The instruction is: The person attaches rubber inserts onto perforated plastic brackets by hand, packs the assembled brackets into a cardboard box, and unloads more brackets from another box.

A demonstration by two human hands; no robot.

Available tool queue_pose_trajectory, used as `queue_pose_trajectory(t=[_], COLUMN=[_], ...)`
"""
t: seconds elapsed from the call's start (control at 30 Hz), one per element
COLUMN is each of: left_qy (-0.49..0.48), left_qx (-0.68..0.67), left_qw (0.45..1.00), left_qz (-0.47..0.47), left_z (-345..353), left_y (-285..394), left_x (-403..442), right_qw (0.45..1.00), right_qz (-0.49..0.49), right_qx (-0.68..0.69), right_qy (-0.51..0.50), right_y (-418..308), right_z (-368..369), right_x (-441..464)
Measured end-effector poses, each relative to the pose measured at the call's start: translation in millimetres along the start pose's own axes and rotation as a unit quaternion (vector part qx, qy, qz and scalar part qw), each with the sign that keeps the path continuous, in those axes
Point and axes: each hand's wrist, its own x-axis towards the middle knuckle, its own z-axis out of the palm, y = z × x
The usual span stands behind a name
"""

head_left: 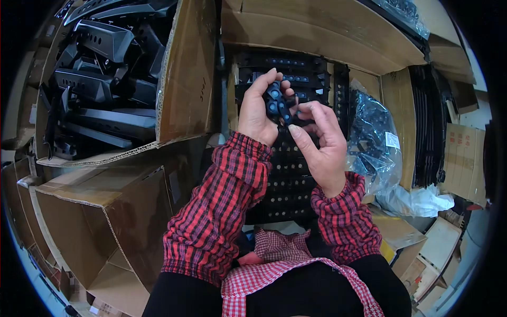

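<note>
The left hand [259,108] is curled around a few small black parts [273,99] with bluish round spots, while the right hand's [326,142] bent fingers and thumb sit at their lower end, whether pinching I can't tell. They're above rows of dark dotted pieces [288,184], partly hidden by the arms, amid cardboard boxes [187,79] and a clear bag [376,153] of indistinct bits.
</note>
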Motion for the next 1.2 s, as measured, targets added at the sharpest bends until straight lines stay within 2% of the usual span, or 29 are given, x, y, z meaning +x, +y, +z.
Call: queue_pose_trajectory(t=[0.03,0.13,0.2,0.27,0.3,0.43,0.5,0.53,0.8,1.0,1.2], left_qy=[0.0,0.01,0.006,0.001,0.001,0.021,0.004,-0.005,-0.004,-0.048,-0.028], left_qx=[-0.001,-0.012,0.008,0.048,0.048,0.029,0.021,0.026,0.089,0.036,0.069], left_qw=[1.0,1.0,1.0,0.999,0.999,0.999,0.997,0.996,0.987,0.987,0.984], left_qz=[0.0,0.002,-0.012,-0.02,-0.019,-0.04,-0.069,-0.081,-0.134,-0.146,-0.159], left_z=[0,2,2,-2,2,6,6,7,4,16,18], left_y=[-3,-7,-7,-7,-5,0,3,4,-2,-2,-3], left_x=[1,0,-2,-1,-3,-9,-9,-11,-7,-13,-10], right_qw=[0.999,0.997,0.997,0.992,0.984,0.97,0.895,0.887,0.877,0.876,0.894], right_qz=[0.001,0.034,0.01,0.085,0.099,0.121,0.191,0.185,0.148,0.133,0.081], right_qx=[-0.017,0.0,-0.023,0.056,0.13,0.196,0.392,0.414,0.44,0.439,0.371], right_qy=[0.038,0.07,0.074,0.068,0.069,0.077,0.089,0.086,0.127,0.151,0.236], right_y=[0,7,9,14,14,18,22,24,22,21,17], right_z=[4,8,9,6,5,-3,-10,-14,-40,-61,-82], right_x=[2,13,21,27,29,32,36,36,32,27,25])
